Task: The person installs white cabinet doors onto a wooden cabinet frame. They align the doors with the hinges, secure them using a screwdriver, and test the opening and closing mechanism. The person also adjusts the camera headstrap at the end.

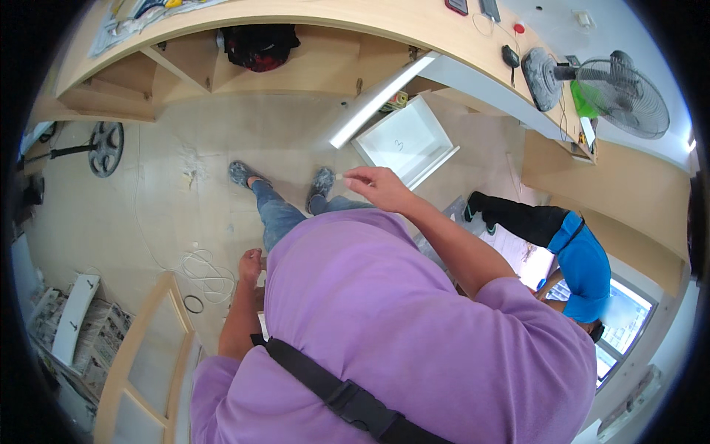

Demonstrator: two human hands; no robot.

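My right hand reaches forward above my right shoe, its fingers pinched together. A tiny pale thing shows at the fingertips, too small to name. Closest to this hand is a white drawer box, lying tilted on the floor beside an open white cabinet door. My left hand hangs low at my left side with its fingers curled in. Whatever it may hold is hidden.
Ahead runs a long wooden cabinet with open compartments; a black bag sits in one. A fan stands on its right end. At right, a person in blue bends over. White cable and a wooden frame lie left.
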